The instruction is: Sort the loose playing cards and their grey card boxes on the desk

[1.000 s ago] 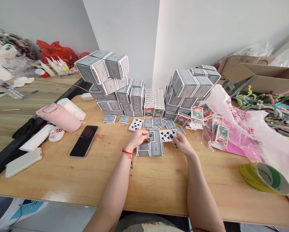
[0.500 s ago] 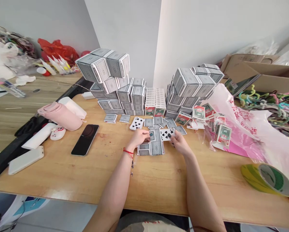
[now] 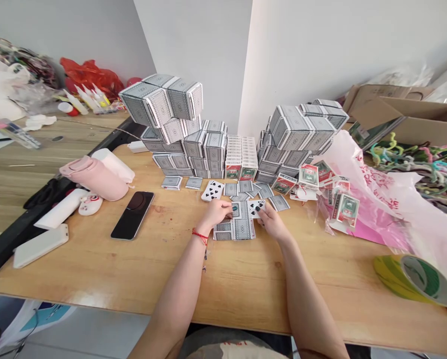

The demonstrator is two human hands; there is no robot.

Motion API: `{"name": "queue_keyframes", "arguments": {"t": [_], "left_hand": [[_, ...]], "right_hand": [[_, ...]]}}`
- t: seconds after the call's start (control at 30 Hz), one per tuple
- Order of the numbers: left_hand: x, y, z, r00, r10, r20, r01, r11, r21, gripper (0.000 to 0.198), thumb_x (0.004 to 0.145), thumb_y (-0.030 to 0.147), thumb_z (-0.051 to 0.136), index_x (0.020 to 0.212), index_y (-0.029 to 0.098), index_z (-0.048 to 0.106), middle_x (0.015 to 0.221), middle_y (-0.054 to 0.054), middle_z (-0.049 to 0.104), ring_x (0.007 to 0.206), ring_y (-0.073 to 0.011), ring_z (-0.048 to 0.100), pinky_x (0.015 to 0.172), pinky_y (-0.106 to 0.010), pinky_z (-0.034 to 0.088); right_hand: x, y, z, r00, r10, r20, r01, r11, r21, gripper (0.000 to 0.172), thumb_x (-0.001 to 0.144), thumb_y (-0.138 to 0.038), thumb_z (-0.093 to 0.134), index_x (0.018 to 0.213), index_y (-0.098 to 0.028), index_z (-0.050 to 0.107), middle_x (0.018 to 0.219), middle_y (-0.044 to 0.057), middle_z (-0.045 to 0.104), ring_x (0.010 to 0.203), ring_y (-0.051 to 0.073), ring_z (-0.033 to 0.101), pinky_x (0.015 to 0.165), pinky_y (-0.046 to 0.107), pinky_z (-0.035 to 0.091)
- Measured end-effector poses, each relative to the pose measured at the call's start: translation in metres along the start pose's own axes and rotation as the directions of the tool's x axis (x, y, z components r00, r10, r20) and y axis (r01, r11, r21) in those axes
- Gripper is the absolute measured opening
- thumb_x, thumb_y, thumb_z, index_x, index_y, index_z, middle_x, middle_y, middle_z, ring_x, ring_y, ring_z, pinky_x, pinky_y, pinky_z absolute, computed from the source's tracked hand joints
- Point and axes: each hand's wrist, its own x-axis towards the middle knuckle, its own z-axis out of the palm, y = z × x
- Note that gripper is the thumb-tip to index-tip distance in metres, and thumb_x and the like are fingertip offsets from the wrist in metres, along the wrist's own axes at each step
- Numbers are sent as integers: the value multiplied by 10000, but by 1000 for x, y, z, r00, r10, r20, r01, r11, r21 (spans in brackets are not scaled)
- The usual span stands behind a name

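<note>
A small block of folded playing cards [image 3: 243,230] with grey patterned backs lies on the table in front of me. My left hand [image 3: 216,214], with a red string on its wrist, pinches the upper left edge of this block. An eight of spades, a playing card [image 3: 254,208], is held face up in my right hand [image 3: 271,222], its left end against the block's upper right side. Beyond my hands lie loose face-down cards [image 3: 245,186] and a stack topped by a seven of spades [image 3: 212,190]. My fingertips hide part of the block.
Tall structures of folded cards stand at left [image 3: 184,102] and right [image 3: 291,127], with rows of card boxes [image 3: 233,172] between. A phone [image 3: 132,215] and pink bottle [image 3: 92,177] lie left. Yellow tape [image 3: 390,274], opened card boxes [image 3: 346,209] and a plastic bag [image 3: 388,199] lie right.
My right hand has moved left with the eight of spades, bringing it further over to the block. My left hand keeps its pinch in nearly the same place.
</note>
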Motion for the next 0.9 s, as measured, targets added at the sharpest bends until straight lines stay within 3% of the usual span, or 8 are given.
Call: {"name": "queue_keyframes", "arguments": {"t": [0.23,0.9], "left_hand": [[-1,2,1,1000,-24,2,24,998,-65,157,636,288,627,611,134,615,597,-11,645,598,-168,619,616,-293,492],[-2,2,2,1000,-12,-22,11,998,-66,113,647,224,596,602,121,606,584,-1,635,567,-144,606,589,-270,486]], "right_hand": [[0,-5,5,994,101,35,-104,989,105,402,691,-559,582,778,-214,395,544,-105,271,423,37,204,387,169,157],[-1,-5,13,997,45,68,-48,998,34,339,766,-538,518,759,-229,379,591,-70,286,467,70,235,407,208,182]]}}
